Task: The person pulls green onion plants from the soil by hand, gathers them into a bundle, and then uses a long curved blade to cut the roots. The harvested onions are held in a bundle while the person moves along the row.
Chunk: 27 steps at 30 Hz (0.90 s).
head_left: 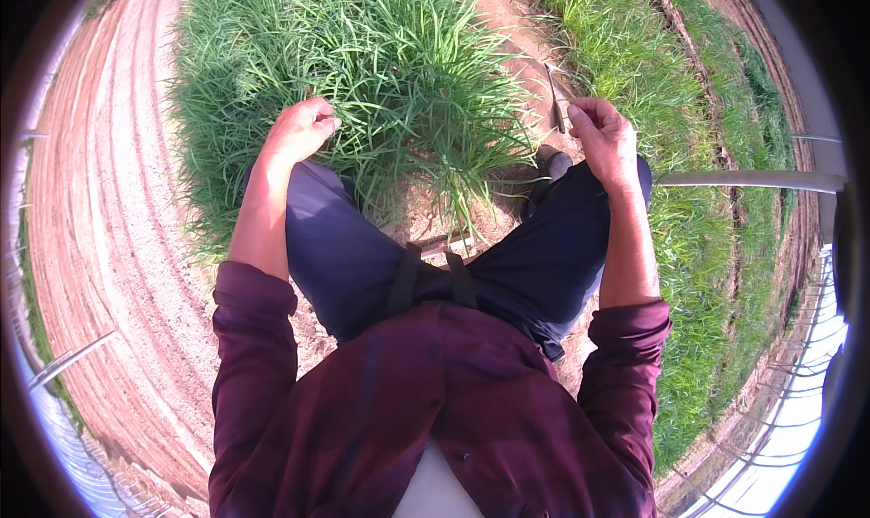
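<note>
My left hand (pixel 303 130) is above my left knee at the edge of a dense patch of long green leafy plants (pixel 362 60). Its fingers are curled in, thumb near the forefinger, and the palm is hidden. Over my right knee, my right hand (pixel 605 142) is closed with thumb and forefinger drawn together; anything inside cannot be made out. A thin dark tool (pixel 555 96) with a narrow shaft shows just left of the right hand, on the bare soil strip; its exact kind is unclear.
My legs (pixel 340 255) are spread, with a dark shoe (pixel 553 163) by the right knee. Two dark straps (pixel 405 278) hang between the thighs. Bare furrowed soil (pixel 136 201) runs along the left. More green rows (pixel 689 273) grow at right, where a pale pole (pixel 752 181) juts in.
</note>
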{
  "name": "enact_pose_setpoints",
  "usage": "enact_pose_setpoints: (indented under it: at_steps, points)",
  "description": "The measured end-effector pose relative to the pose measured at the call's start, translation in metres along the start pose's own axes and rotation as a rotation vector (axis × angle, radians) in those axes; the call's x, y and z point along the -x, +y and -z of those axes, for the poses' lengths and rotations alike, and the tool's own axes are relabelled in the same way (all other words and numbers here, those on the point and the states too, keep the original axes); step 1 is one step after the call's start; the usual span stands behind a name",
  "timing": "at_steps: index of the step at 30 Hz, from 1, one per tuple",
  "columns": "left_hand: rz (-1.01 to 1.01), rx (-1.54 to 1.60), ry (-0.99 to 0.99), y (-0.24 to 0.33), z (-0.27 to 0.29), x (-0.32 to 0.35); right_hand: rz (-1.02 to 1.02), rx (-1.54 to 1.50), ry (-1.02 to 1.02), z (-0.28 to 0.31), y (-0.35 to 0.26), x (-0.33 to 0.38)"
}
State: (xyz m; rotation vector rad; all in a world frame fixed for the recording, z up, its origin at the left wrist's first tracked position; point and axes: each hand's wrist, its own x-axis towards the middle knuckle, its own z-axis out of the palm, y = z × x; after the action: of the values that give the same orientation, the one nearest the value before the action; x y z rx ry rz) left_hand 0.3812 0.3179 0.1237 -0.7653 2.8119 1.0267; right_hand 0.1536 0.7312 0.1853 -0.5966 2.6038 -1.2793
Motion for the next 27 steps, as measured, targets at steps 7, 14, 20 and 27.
enact_pose_setpoints:
  at_steps: [7, 14, 20, 27]
  points:
    - [-0.022, -0.038, 0.014, 0.009, -0.001, -0.005, -0.042, -0.088, -0.056, -0.011, 0.003, -0.020]
    - [-0.232, 0.137, -0.275, 0.123, -0.037, -0.062, 0.214, -0.095, 0.071, -0.016, -0.053, -0.084]
    - [-0.218, -0.240, -0.581, 0.104, -0.110, -0.072, 0.338, 0.547, -0.730, -0.060, 0.003, -0.197]
    - [-0.352, 0.019, -0.609, 0.128, -0.122, -0.128, -0.523, 0.855, -0.399, -0.059, 0.320, -0.283]
